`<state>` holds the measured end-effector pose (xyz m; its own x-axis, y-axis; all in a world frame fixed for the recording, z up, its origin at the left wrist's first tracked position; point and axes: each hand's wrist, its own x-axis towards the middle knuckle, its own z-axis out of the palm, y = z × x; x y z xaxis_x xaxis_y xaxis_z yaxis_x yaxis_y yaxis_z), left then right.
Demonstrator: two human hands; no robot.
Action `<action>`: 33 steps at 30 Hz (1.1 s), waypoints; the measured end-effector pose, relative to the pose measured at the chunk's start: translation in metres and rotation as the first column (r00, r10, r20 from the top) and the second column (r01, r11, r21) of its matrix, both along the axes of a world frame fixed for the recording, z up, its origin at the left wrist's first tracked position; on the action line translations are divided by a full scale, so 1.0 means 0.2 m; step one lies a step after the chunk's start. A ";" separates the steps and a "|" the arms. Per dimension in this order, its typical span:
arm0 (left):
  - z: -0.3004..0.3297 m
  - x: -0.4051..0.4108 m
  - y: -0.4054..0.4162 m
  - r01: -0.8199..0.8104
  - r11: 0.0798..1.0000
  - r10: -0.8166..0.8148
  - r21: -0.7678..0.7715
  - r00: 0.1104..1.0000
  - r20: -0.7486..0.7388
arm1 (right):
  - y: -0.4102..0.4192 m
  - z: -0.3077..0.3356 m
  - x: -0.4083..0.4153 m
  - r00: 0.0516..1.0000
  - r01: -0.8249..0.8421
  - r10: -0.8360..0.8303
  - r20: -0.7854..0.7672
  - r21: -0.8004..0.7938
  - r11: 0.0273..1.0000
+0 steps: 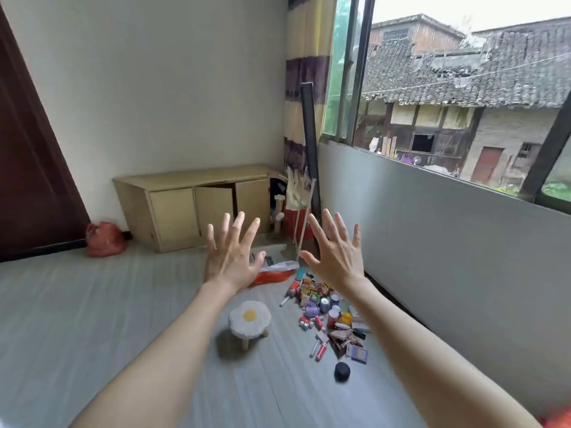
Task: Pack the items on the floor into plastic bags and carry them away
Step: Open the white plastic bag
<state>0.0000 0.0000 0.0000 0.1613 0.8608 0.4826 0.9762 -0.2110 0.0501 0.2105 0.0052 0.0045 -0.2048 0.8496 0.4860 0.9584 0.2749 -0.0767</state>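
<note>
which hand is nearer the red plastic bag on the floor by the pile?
Left. The left hand overlaps the red plastic bag's left end in view; the right hand hangs apart to its right.

Grey floor (92,304), low cabinet (191,208), window (463,97)

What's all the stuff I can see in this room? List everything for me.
pile of small items: many, mixed colours, floor by the right wall
black round object: one, black, floor nearest the camera
red plastic bag: one, red and white, floor behind the pile
stool: one, white with yellow centre, left of the pile
tied bag: one, red, by the door
cabinet: one, beige, far wall
curtain: one, yellow and purple, corner
left hand: open, raised, empty
right hand: open, raised, empty
</note>
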 end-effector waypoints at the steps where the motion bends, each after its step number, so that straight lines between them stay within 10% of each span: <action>1: -0.04 -0.01 0.06 -0.020 0.999 0.020 -0.032 1.000 0.000 | 0.05 -0.03 -0.01 1.000 0.025 -0.025 -0.004 -0.038 0.999; 33: -0.97 -0.01 2.54 -0.015 0.891 -0.046 -0.454 0.991 -0.125 | 2.52 -0.95 0.10 0.996 0.087 -0.086 0.021 -0.413 0.907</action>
